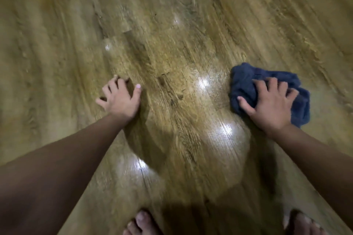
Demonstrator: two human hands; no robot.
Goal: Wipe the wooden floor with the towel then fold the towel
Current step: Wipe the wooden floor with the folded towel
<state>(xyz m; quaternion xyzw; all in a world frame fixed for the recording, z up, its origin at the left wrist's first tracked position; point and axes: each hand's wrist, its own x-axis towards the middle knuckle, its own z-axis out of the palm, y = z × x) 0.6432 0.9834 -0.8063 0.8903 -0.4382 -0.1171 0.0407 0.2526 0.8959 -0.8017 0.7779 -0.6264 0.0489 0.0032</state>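
We have the blue towel (pixel 248 84) bunched up on the wooden floor (pixel 172 44), right of centre, under our right hand (pixel 271 105). Right fingers (pixel 246 106) are spread and pressing down flat on the cloth, not curled round it. Left hand (pixel 120 99) is propped on bare floor well apart from the towel, fingers spread, holding nothing. Bare toes (pixel 141 221) show at the bottom edge. Towel looks soft, light and floppy; it likely slides easily on the glossy boards. For folding we'd take it by its corners, currently buried in the bunch. No brands, labels or writing readable; the frame is motion-blurred.
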